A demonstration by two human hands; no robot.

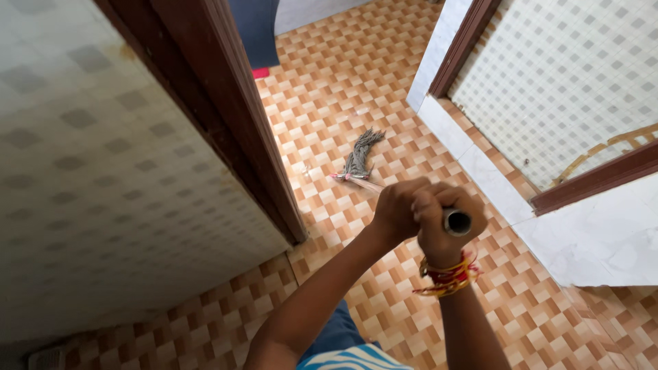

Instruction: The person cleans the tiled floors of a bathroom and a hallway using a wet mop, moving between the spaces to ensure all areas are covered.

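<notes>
Grey mop (359, 156), both hands (left hand (396, 209), right hand (442, 226)) gripping

Orange-and-cream checked floor tiles (322, 89), pale tiled walls (103, 171), dark wooden door frame (233, 103), white marble threshold (480, 171).

A home, by the look of it, a tiled passage between rooms. Orange-and-cream checkered floor tiles (356, 75) throughout; dark wooden door frame (236, 116) at 10 o'clock, pale tiled wall (576, 75) at 2 o'clock, grey string mop (360, 157) lying at 12 o'clock.
</notes>
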